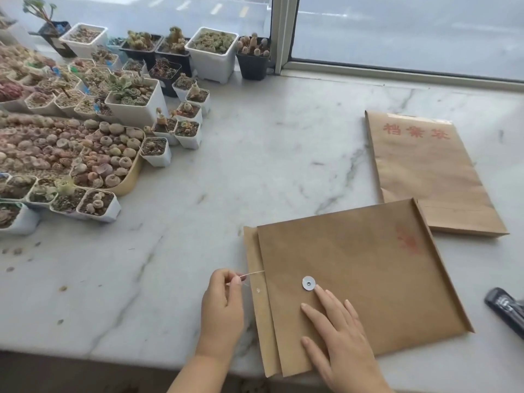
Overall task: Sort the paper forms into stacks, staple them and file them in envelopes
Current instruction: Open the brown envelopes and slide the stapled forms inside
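A brown kraft envelope (368, 268) lies flat near the front edge of the marble counter, flap side to the left. Its round metal button (308, 283) sits on the body, and a thin white string (253, 274) runs from the flap. My left hand (222, 307) pinches the end of that string just left of the flap. My right hand (337, 333) lies flat on the envelope, fingers straight, index tip just below the button. A second brown envelope (425, 171) with red characters lies behind, to the right. No loose forms are visible.
Many small pots of succulents (85, 123) crowd the left and back of the counter (241, 165). A black stapler (506, 310) pokes in at the right edge. A window frame (283, 35) runs along the back.
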Motion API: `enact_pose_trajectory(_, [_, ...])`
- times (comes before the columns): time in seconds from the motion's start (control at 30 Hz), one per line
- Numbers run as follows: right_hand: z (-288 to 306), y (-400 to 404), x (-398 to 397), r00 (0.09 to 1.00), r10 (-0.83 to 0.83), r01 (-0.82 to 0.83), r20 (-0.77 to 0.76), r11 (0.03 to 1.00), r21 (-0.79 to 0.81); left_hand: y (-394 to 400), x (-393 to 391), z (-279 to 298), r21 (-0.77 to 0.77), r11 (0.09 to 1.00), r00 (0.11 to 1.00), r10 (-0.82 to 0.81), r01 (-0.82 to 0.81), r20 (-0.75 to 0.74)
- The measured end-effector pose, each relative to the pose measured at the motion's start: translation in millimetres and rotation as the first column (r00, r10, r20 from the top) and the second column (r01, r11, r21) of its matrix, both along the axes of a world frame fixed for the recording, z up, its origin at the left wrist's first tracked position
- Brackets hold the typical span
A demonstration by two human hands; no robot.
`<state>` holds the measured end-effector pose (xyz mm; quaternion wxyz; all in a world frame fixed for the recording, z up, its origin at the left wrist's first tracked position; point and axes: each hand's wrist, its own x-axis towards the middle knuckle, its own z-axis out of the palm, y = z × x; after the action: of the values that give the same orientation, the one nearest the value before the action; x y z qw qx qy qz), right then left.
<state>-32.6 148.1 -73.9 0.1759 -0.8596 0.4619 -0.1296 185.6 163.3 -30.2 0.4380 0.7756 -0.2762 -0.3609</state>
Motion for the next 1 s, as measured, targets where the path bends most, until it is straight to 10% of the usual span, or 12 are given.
enact_pose_trajectory(0.23, [6,-5,18,0.995,-0.089,0.083,0.046,0.989,0.122,-8,15,35,-0.18,0.982,0.855,-0.045,-0.058,-0.516])
enact_pose_trajectory(0.33, [5,-6,13,0.998,-0.053,0.049,0.028,0.992,0.118,-9,50,56,-0.232,0.972,0.932,-0.107,0.025,-0.347])
enact_pose_trajectory(0.47, [0,-5,8,0.998,0.018,-0.016,-0.057,0.999,0.043,-5,77,42,0.186,0.973,0.943,-0.183,0.135,0.278])
enact_pose_trajectory(0.73, [3,-3,18,0.985,-0.006,0.007,-0.171,1.0,0.006,4,-12,2,0.149,0.984,0.922,-0.034,0.099,-0.385])
enact_pose_trajectory(1.0, [5,-13,15,0.973,-0.111,0.081,0.202,0.985,0.15,3,-54,-9,0.205,0.937,0.92,-0.325,0.282,0.218])
